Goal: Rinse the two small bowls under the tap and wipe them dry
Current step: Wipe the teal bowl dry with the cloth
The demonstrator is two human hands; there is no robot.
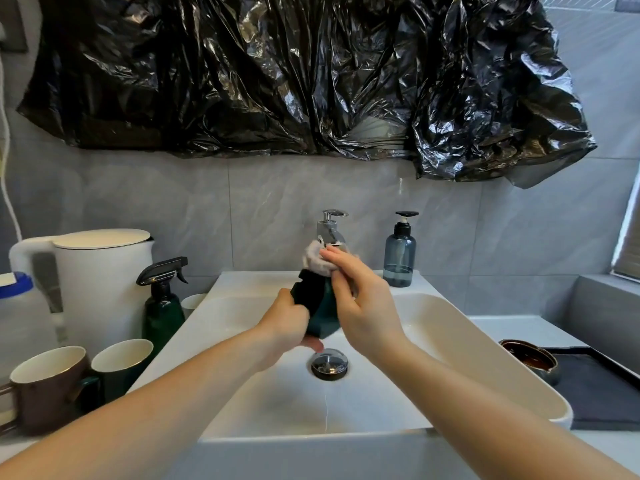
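The small dark green bowl (320, 306) was gripped by the left hand (287, 323) over the white sink (485, 358). A grey cloth (317, 259) was pinched against its far rim by the right hand (363, 299).

Glossy white ceramic sink (478, 344), polished metal tap (330, 227), crinkled shiny black plastic sheet (277, 74).

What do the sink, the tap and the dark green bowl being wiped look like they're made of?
The sink looks like glazed white ceramic: smooth, with soft sheen. The tap looks like polished chromed metal, mirror-bright with sharp highlights. The dark green bowl, gripped by the left hand while the right hand rubs it with a grey cloth, is probably glazed ceramic, but motion blur leaves that open.
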